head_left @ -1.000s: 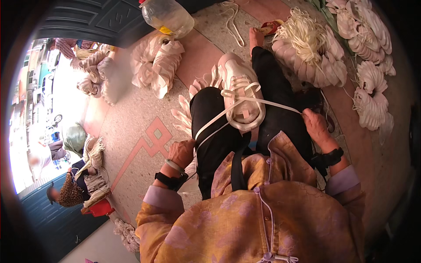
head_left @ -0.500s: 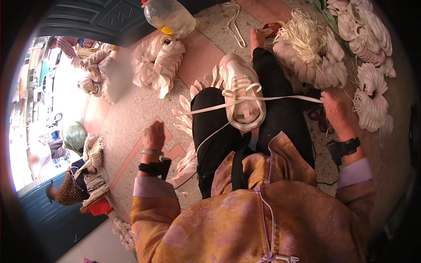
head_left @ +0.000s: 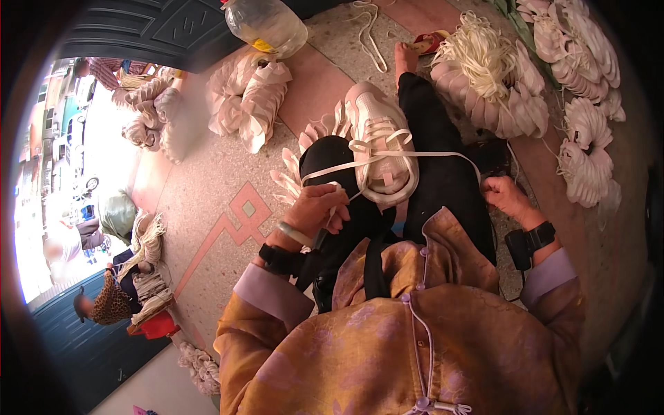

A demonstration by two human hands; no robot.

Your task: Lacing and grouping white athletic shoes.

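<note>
A pale sneaker (head_left: 382,169) lies between my black-trousered knees, toe end pointing away from me. The white shoelace (head_left: 436,154) runs through its eyelets, and its two loose ends stretch out to either side. Over my left knee, my left hand (head_left: 319,209) is closed with curled fingers on the left part of the lace; a bit of white shows at the fingertips. Beside my right thigh, my right hand (head_left: 508,197) pinches the other end, which droops in a curve across the knee. A thin white cord passes near the left hand.
Rings of pale shoe parts lie around: a bundle (head_left: 250,104) ahead, a pile topped with laces (head_left: 484,76) and more stacks (head_left: 588,152) at right. A clear plastic jug (head_left: 266,28) stands by the dark door. Another person (head_left: 111,297) sits at far left by a red stool (head_left: 153,325).
My left hand has come in from the left to my left knee and closed on the lace end. My right hand has shifted slightly inward and nearer me; the right lace end now sags.
</note>
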